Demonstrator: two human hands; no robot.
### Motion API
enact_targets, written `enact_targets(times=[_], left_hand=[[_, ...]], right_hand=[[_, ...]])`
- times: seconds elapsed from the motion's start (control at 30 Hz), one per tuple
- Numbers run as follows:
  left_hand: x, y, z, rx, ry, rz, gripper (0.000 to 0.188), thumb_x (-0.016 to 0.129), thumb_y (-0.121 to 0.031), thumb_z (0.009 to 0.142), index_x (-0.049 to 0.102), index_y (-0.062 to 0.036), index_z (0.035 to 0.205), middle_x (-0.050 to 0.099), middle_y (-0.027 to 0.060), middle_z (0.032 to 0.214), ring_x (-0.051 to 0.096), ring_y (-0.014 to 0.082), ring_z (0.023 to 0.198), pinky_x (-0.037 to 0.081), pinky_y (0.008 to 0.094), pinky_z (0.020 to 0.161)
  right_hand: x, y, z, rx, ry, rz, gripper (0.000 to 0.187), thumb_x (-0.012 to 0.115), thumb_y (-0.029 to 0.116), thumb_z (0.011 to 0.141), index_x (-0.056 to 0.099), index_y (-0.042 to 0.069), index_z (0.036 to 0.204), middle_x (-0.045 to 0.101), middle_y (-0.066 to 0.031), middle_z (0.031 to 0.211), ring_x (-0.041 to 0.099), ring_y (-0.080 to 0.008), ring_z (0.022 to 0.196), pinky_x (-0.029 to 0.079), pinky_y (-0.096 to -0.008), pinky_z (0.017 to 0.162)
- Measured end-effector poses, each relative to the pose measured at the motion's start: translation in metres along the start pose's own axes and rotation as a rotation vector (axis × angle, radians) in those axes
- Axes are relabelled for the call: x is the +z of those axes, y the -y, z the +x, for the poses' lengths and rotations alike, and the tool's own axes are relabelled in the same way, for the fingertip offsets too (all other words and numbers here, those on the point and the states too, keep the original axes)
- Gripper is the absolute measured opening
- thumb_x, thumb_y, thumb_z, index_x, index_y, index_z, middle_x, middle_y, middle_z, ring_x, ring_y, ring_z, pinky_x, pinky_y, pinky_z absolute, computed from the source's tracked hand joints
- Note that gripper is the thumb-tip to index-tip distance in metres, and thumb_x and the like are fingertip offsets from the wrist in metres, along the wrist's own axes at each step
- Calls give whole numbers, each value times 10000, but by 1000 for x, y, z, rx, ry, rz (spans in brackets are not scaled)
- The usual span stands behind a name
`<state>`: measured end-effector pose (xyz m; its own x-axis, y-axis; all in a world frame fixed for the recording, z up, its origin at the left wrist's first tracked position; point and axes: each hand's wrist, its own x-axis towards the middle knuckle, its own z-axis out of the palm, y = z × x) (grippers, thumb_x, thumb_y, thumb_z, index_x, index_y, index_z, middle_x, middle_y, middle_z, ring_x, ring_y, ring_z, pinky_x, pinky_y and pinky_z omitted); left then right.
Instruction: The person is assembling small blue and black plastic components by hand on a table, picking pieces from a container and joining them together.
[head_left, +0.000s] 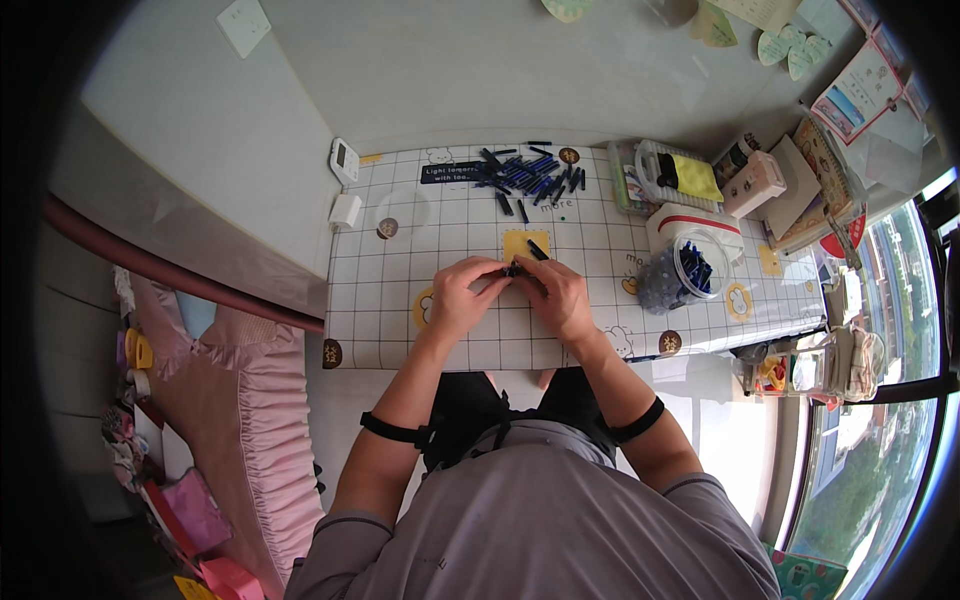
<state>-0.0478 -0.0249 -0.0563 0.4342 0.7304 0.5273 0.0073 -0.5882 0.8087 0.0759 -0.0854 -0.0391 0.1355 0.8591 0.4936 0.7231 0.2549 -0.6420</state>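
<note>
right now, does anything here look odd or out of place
Nothing looks damaged. The dark pieces at the far side of the table look untidy: they lie in a loose heap, pointing different ways, with strays around it.

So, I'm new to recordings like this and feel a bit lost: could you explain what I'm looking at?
There is no machine here: the work is done by a person's bare left hand and right hand. The single picture comes from a wide fisheye camera worn on the person's head and looking down, so straight edges bend toward the rim. On the grid-patterned table, a loose pile of short dark sticks lies toward the far side. To the right is a clear jar with dark blue pieces inside. Between them, the two hands pinch a small dark piece, too small here to tell exactly what it is.
</note>
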Motion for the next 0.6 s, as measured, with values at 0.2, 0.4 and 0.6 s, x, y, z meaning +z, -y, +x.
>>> enact_targets(times=[0.2, 0.4, 0.6], left_hand=[[-2, -3, -1, -50, 20, -3, 190, 592, 66, 584, 555, 22, 766, 562, 99, 741, 562, 159, 665, 463, 221, 595], [-3, -3, -2, -117, 38, -56, 191, 592, 64, 589, 554, 27, 772, 561, 98, 743, 560, 155, 667, 465, 221, 599], [-5, -2, -2, 5, 53, -4, 158, 584, 52, 585, 554, 12, 736, 564, 101, 719, 563, 176, 632, 463, 228, 562]], right_hand=[[0, 1, 0, 6, -7, -10, 200, 563, 52, 626, 534, 32, 822, 528, -95, 642, 509, -245, 554, 415, -284, 502], [-1, 3, 0, 69, 12, 91, 183, 574, 39, 619, 539, 33, 798, 536, -80, 654, 515, -203, 519, 417, -252, 477], [1, 2, 0, 23, -26, 130, 156, 582, 30, 608, 546, 31, 761, 537, -76, 656, 519, -193, 513, 416, -240, 468]])
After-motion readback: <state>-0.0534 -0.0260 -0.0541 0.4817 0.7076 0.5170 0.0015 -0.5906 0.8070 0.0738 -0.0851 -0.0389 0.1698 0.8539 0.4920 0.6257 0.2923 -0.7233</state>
